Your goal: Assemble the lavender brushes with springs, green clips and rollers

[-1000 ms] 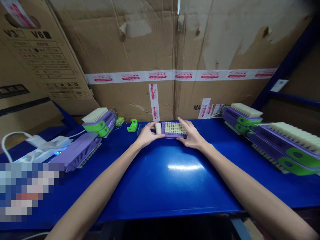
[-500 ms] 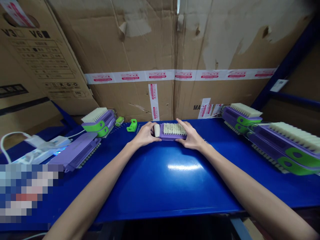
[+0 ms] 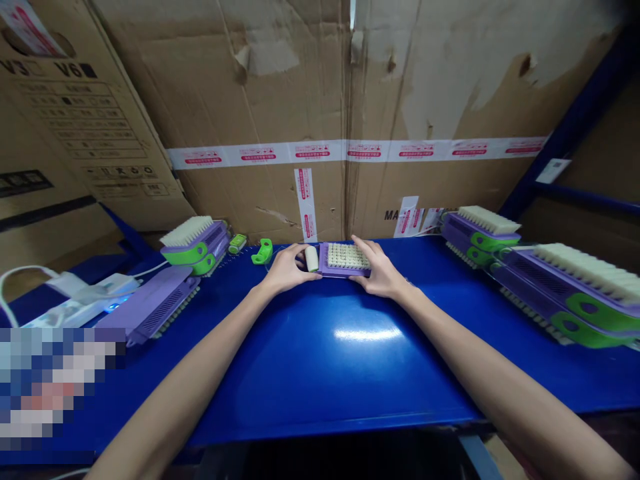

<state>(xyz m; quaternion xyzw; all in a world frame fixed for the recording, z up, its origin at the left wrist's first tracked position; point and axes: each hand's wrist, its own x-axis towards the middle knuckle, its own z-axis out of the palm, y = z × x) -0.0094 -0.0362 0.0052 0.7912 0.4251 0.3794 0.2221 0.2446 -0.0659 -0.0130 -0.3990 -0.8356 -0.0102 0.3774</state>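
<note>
Near the back of the blue table, a purple brush (image 3: 345,272) lies with its cream bristles facing up. Around its right end wraps my right hand (image 3: 381,270), the thumb on the near side and the fingers along the far side. At the brush's left end, a small cream rounded block (image 3: 312,259) stands between the thumb and fingers of my left hand (image 3: 289,269). Whether this block is fixed to the brush, I cannot tell. A green plastic bracket (image 3: 262,252) rests just left of my left hand, with a small green-yellow part (image 3: 237,244) farther left.
Stacked purple-green brushes stand on the right (image 3: 560,287) and at the back left (image 3: 195,243). One more purple brush (image 3: 150,303) lies beside a white power strip (image 3: 95,297) with cables. Cardboard (image 3: 250,100) closes off the back; a blue post (image 3: 565,133) rises at right.
The view has shifted very slightly. Both hands keep the same hold on the brush and the cream block; nothing was let go.
</note>
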